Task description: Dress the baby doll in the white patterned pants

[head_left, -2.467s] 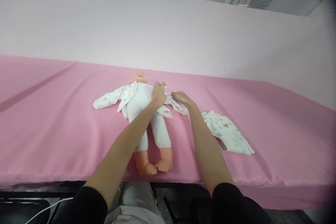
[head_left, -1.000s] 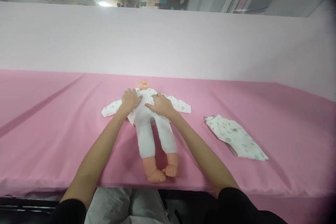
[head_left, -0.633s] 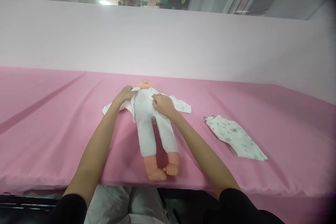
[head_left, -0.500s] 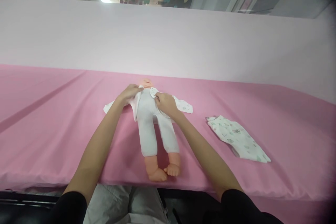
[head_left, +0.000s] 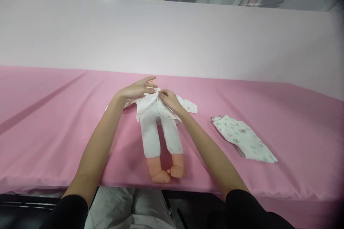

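Observation:
A baby doll (head_left: 154,173) in white leggings lies on its back, feet toward me. Its white printed baby shirt (head_left: 145,105) has both front flaps drawn over the chest, and the sleeves spread out sideways. My left hand (head_left: 137,88) is over the upper chest with fingers stretched apart, touching the flap's edge and covering most of the doll's face. At the middle of the chest, my right hand (head_left: 170,100) has its fingertips pinched on the shirt front. The fingertips partly hide the cloth there.
A folded white printed garment (head_left: 243,139) lies to the right of the doll. Pink cloth (head_left: 67,132) with long creases covers the table, whose front edge is close to my lap. A white panel (head_left: 172,35) stands along the back.
The left shirt flap has come across the doll's chest toward the middle. My left hand has moved right and its fingers have spread. My right hand stays near the chest, slightly higher.

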`<state>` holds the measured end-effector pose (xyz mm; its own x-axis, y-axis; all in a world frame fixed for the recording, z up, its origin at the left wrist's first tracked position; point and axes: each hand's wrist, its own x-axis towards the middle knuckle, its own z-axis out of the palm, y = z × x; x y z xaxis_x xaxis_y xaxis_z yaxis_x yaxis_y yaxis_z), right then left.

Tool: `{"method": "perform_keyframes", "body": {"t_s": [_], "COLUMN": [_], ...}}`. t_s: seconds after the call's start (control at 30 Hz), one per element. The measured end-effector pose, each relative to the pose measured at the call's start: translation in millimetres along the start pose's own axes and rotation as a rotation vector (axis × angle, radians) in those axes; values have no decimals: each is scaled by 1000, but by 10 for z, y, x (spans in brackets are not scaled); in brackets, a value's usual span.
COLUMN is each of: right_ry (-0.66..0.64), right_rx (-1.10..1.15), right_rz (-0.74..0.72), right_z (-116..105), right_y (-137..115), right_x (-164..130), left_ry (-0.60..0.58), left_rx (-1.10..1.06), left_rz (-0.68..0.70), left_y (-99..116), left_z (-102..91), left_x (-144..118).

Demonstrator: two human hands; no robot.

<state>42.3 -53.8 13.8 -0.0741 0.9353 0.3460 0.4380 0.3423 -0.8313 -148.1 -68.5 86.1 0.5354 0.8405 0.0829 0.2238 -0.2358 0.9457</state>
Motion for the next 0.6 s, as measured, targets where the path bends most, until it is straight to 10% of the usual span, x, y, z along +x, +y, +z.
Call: {"method": "perform_keyframes", "body": {"t_s": [0.43,0.6], "right_ry": [-36,49], "right_rx": [-250,100], "right_rz": [-26,195], "right_z": [14,-14], "right_y": [-68,-70], "right_x": [-52,-24], "left_ry": [77,90], "left_rx": [194,738], "left_rz": [175,-273], "left_y": [103,-110], "left_z": [240,1], "left_x": [-46,-4]}}
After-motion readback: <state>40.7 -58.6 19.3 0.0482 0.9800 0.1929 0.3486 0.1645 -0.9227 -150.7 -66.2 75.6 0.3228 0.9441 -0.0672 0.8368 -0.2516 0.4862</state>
